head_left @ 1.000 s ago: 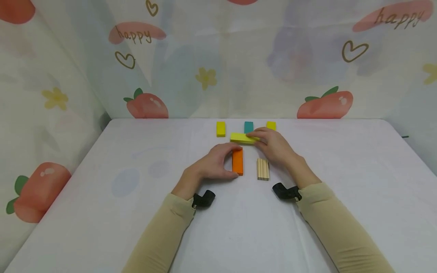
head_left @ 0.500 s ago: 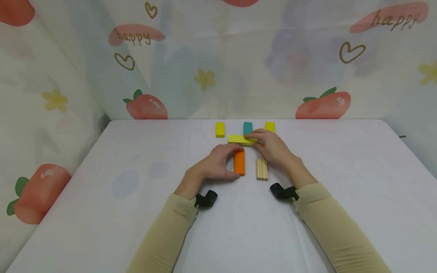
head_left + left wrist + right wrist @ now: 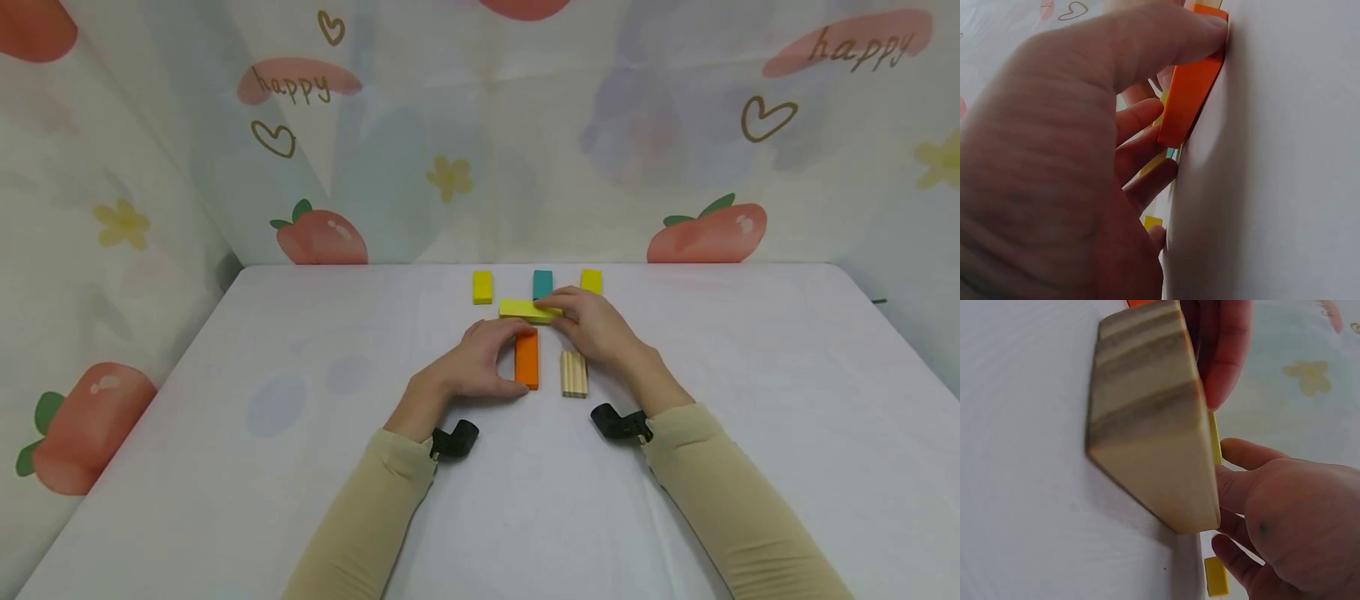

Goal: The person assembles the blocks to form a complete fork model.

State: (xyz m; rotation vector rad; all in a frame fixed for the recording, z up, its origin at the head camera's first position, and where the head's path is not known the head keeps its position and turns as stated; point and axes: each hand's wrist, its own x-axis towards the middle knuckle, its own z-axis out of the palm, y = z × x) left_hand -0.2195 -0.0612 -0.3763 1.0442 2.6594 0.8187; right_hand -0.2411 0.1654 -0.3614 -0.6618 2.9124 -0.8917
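My left hand [image 3: 480, 360] grips an orange block [image 3: 527, 360] lengthwise, thumb at its near end and fingers at its far end. The block lies on the white cloth; the left wrist view shows the thumb on the orange block [image 3: 1196, 87]. Just beyond it, a long yellow-green block [image 3: 517, 309] lies crosswise. My right hand [image 3: 596, 325] pinches that block's right end, which the fingers partly hide. Closer to me, below the right hand, sits a striped natural-wood block [image 3: 573, 375], untouched. It fills much of the right wrist view, with the right hand [image 3: 1310, 519] behind it.
Along the far side of the table [image 3: 225, 500] stand a yellow block [image 3: 482, 287], a teal block [image 3: 542, 283] and another yellow block [image 3: 591, 281], the last partly hidden by the right hand. A patterned cloth backdrop [image 3: 525, 217] rises behind the table's far edge.
My left hand and the orange block have shifted slightly right, closer to the striped wood block. The right hand keeps its hold on the yellow-green block, nearly still.
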